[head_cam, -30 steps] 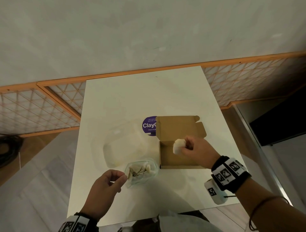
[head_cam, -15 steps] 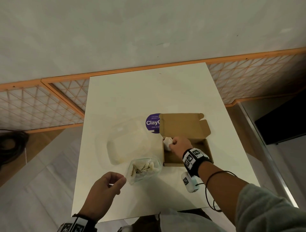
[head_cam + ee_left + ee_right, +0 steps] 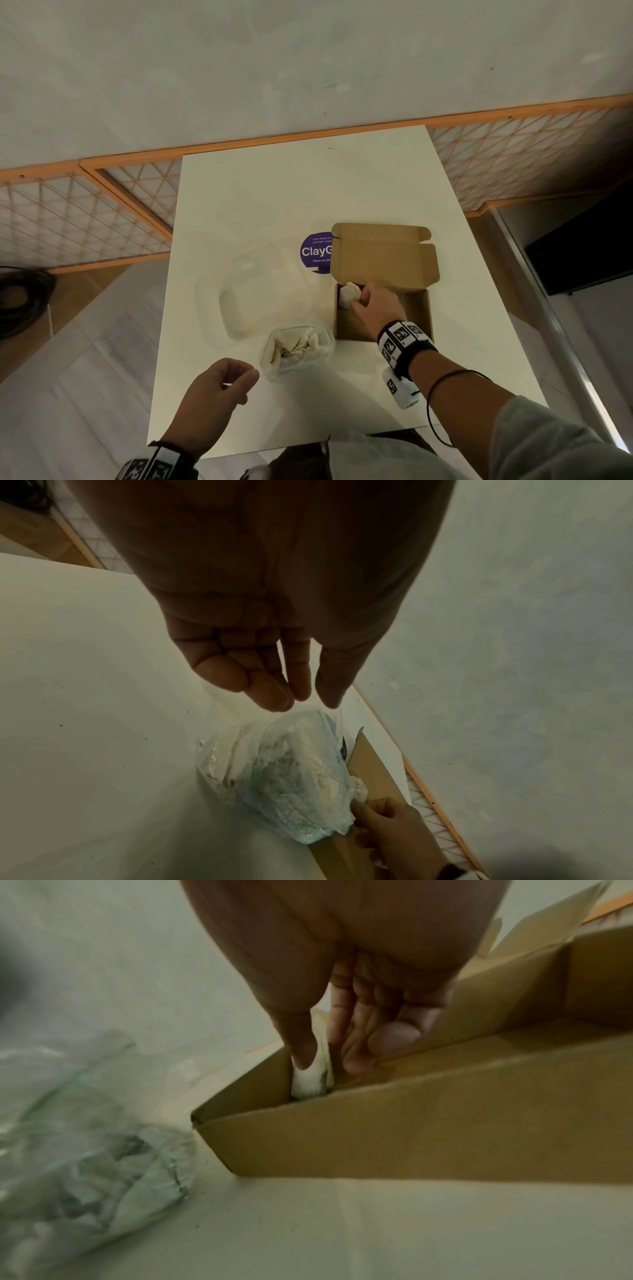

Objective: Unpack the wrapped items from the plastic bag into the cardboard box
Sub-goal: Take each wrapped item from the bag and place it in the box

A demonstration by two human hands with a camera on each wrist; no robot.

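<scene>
An open cardboard box (image 3: pixel 416 308) sits right of centre on the white table (image 3: pixel 308 192), its lid folded back. My right hand (image 3: pixel 373 305) reaches into the box's far left corner and pinches a white wrapped item (image 3: pixel 348 294) between thumb and fingers. In the right wrist view, the wrapped item (image 3: pixel 310 1081) is low against the corner of the box (image 3: pixel 411 1131). A clear plastic bag (image 3: pixel 296 347) with several more wrapped items lies left of the box. My left hand (image 3: pixel 222 390) hovers at the bag's near edge with relaxed fingers (image 3: pixel 274 693) over the bag (image 3: pixel 284 777), holding nothing.
A clear plastic tub (image 3: pixel 263 301) lies on the table behind the bag. A purple round sticker (image 3: pixel 315 251) shows beside the box lid. An orange lattice fence (image 3: pixel 85 219) runs behind the table. Dark cables (image 3: pixel 20 298) lie on the floor at left.
My right hand has carried the wrapped item from above the box's near side down into its far left corner. The left hand has stayed by the bag.
</scene>
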